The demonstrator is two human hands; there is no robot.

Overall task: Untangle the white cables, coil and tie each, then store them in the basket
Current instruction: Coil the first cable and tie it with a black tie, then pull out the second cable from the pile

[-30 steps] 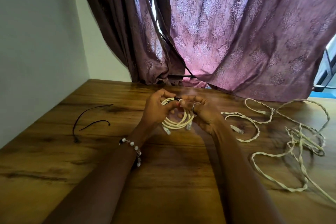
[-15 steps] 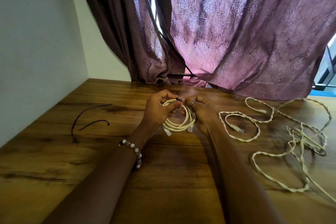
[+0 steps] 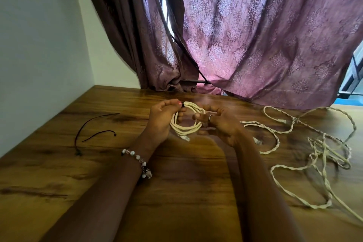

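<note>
Opened now, the right hand [image 3: 220,124] is drawn back from the coiled cable [image 3: 186,120], which is pinched at its dark tie [image 3: 183,105] by the left hand [image 3: 161,118] above the table [image 3: 176,192]. Tangled cables [image 3: 322,151] are left at right; no basket is seen. Bare wood lies at left beside spare ties [image 3: 94,133].

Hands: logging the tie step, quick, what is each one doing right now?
Left hand: holding the coiled white cable, fingertips pinching its top by a small dark tie.
Right hand: fingers relaxed beside the coil; grip cannot be told.
</note>
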